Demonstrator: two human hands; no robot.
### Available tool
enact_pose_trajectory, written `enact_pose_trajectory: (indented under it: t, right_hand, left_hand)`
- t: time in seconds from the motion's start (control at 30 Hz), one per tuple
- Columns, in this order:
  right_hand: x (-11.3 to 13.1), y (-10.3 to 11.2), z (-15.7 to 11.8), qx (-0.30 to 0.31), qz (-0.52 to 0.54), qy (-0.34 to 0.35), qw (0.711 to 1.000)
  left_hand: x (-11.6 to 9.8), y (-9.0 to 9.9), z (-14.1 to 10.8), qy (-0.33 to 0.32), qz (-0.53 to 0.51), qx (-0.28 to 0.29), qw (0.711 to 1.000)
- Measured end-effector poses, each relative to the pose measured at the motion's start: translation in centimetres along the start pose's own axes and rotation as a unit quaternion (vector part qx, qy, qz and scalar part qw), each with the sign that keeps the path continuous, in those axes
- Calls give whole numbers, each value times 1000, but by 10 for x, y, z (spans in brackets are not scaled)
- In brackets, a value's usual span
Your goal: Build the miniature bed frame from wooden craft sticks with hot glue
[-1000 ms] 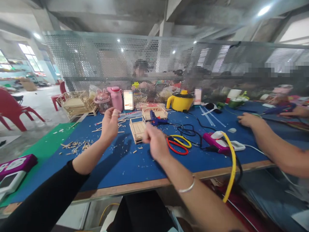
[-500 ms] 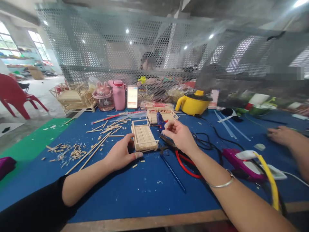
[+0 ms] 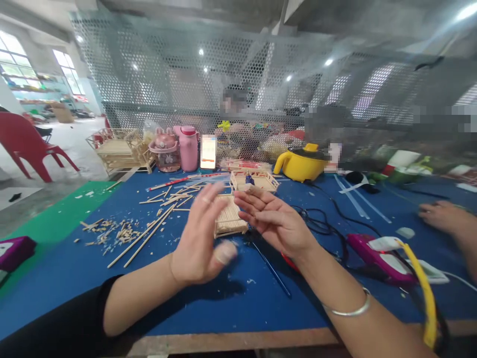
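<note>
My left hand (image 3: pixel 203 238) is raised over the blue table, fingers apart and a little blurred, with nothing in it. Facing it, my right hand (image 3: pixel 276 219) hovers with its fingers spread slightly and holds nothing. Between and behind both hands lies a small stick-built piece (image 3: pixel 228 219) with a slatted floor, partly hidden by my fingers. Past it sits a second stick-built piece (image 3: pixel 263 183), with a blue glue gun (image 3: pixel 249 179) at its front, mostly covered by my right hand. A blue rod (image 3: pixel 272 271) lies below my right wrist.
Loose sticks (image 3: pixel 149 236) and offcuts (image 3: pixel 126 231) lie at left. At the back stand a pink flask (image 3: pixel 189 151), a phone (image 3: pixel 208 151) and a yellow pot (image 3: pixel 303 166). A purple power strip (image 3: pixel 383 261) with cables is at right, near another person's hand (image 3: pixel 443 215).
My left hand has let go of the near stick piece and lifted, opening. My right hand has come down and toward the left, its fingers now opened out. The view has shifted slightly.
</note>
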State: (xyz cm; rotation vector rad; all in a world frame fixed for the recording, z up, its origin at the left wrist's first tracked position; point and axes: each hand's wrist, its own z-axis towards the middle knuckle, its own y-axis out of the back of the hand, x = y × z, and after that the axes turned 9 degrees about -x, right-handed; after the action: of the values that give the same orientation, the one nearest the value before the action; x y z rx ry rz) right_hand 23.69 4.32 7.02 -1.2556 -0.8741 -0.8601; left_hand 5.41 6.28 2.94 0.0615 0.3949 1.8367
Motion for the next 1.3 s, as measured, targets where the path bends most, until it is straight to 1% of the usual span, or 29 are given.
enact_pose_trajectory:
  t: [0.03, 0.07, 0.1, 0.13, 0.17, 0.2, 0.23, 0.27, 0.3, 0.33, 0.37, 0.4, 0.43, 0.47, 0.5, 0.53, 0.6, 0.67, 0.77, 0.87, 0.93, 0.97, 1.03, 1.07, 1.13, 1.2, 1.23, 1.3]
  right_hand:
    - [3, -5, -2, 28, 10, -17, 999]
    - [7, -9, -4, 55, 13, -34, 998]
    - [13, -12, -4, 76, 9, -42, 996]
    - [19, -14, -4, 87, -3, -36, 996]
    - [26, -13, -2, 84, -24, -12, 996]
    - [32, -9, 2, 64, -56, 30, 996]
    - [37, -4, 7, 30, -103, 82, 991]
    - [39, 4, 12, -3, -173, 124, 977]
    - [39, 13, 18, -21, -261, 153, 953]
    - [36, 23, 23, -18, -359, 163, 919]
    - [30, 33, 27, 2, -451, 159, 878]
    - [23, 41, 30, 29, -525, 151, 837]
    - [15, 48, 32, 57, -577, 143, 802]
    - [7, 53, 33, 78, -608, 142, 777]
    - [-1, 56, 33, 89, -623, 147, 763]
    - [-7, 58, 34, 93, -628, 154, 757]
    - [-14, 57, 34, 94, -624, 157, 760]
    - [-15, 54, 34, 81, -607, 146, 777]
    - [-10, 48, 30, 48, -554, 121, 823]
    - [-4, 41, 23, 14, -485, 106, 868]
    - [-3, 36, 19, -11, -449, 101, 888]
    - [-3, 34, 18, -25, -434, 99, 895]
    - [-3, 29, 16, -48, -409, 95, 906]
    - [-4, 27, 16, -55, -399, 94, 911]
    - [-5, 24, 16, -62, -383, 95, 917]
    - [-7, 22, 16, -67, -385, 99, 915]
    - [-7, 21, 16, -69, -392, 100, 912]
    - [-10, 21, 15, -79, -412, 117, 900]
  left_hand:
    - [1, -4, 6, -58, 25, 42, 997]
    - [5, -6, 11, -101, 54, 76, 991]
    - [12, -7, 17, -102, 90, 86, 987]
    - [20, -6, 22, -65, 127, 55, 988]
    - [30, -2, 25, -1, 160, 1, 987]
    - [39, 3, 26, 65, 172, -45, 982]
    - [46, 10, 25, 110, 157, -82, 978]
    - [51, 16, 21, 144, 124, -94, 977]
    - [53, 23, 15, 169, 79, -70, 980]
    - [52, 27, 8, 194, 42, -3, 980]
    - [50, 30, 0, 222, 23, 91, 970]
    - [46, 30, -7, 248, 23, 167, 954]
    - [42, 28, -13, 265, 29, 224, 937]
    - [39, 25, -17, 272, 31, 268, 924]
    - [36, 20, -20, 274, 32, 296, 914]
    - [35, 15, -21, 277, 27, 310, 909]
    - [35, 6, -20, 300, 7, 303, 904]
    - [36, 2, -17, 347, -17, 261, 900]
    - [32, 5, -13, 418, -76, 174, 888]
    - [23, 11, -12, 458, -154, 97, 870]
    - [18, 14, -12, 475, -195, 68, 856]
    - [17, 14, -13, 478, -211, 63, 851]
    - [16, 15, -14, 467, -221, 65, 854]
    - [17, 14, -14, 452, -213, 70, 863]
    - [20, 13, -15, 411, -170, 82, 892]
    - [24, 12, -16, 365, -114, 97, 919]
    - [25, 12, -16, 347, -91, 104, 928]
    - [27, 11, -16, 328, -67, 104, 936]
